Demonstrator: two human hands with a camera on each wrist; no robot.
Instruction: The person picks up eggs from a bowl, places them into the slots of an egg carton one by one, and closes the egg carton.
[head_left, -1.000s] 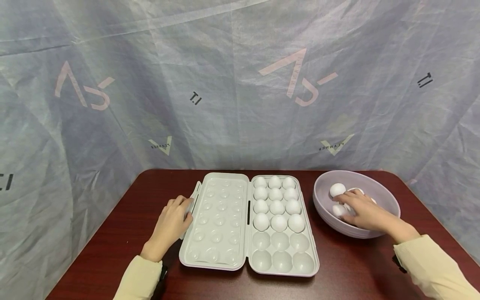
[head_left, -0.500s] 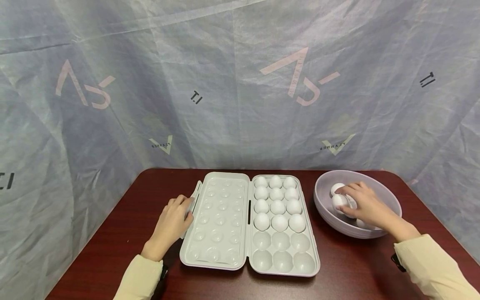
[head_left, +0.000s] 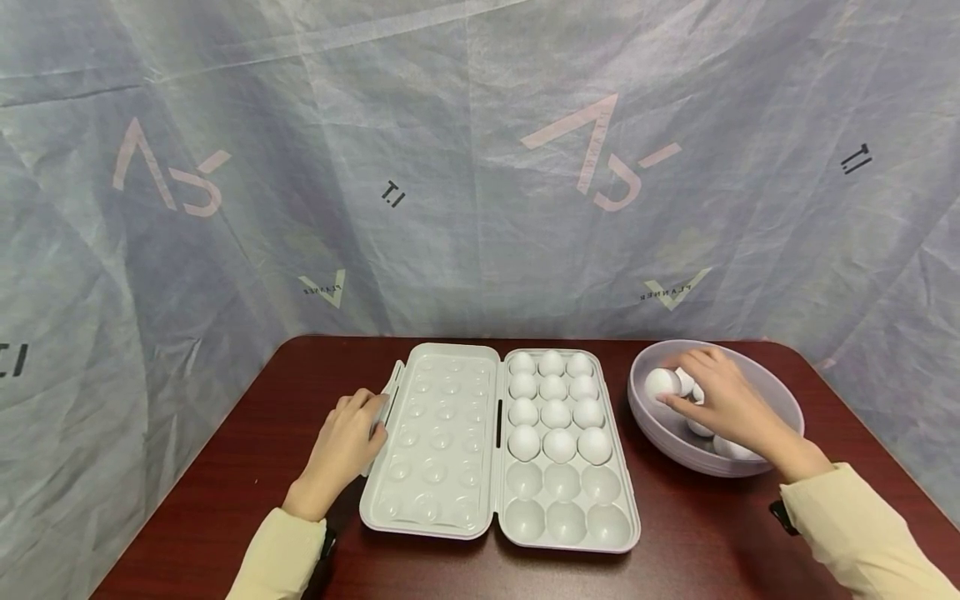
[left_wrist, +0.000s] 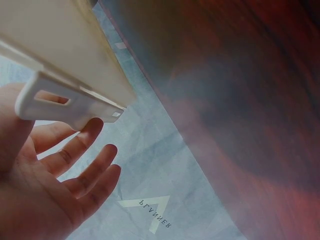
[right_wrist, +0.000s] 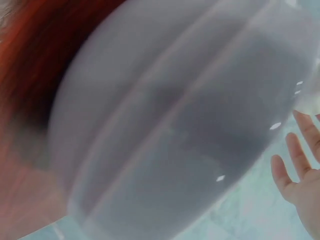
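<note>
A light plastic egg box lies unfolded on the table, its lid [head_left: 435, 417] on the left and its cup tray [head_left: 564, 523] on the right. White eggs [head_left: 555, 414] fill the tray's far rows; the two near rows hold none. At the lid's left edge, my left hand [head_left: 345, 437] grips the latch flap [left_wrist: 55, 105] between thumb and fingers. My right hand [head_left: 723, 404] pinches a white egg [head_left: 662, 384] over the left part of a lilac bowl [head_left: 772, 392]. More eggs [head_left: 701, 427] lie in that bowl, partly hidden by the hand.
The dark red wooden table [head_left: 217, 492] ends at a grey printed cloth [head_left: 465, 208] hanging behind it. The bowl stands just right of the egg tray, its side [right_wrist: 200, 125] filling most of the right wrist view.
My right hand has shifted slightly left and up within the bowl, bringing the pinched egg toward the bowl's left rim. The left hand keeps its place on the latch flap.
</note>
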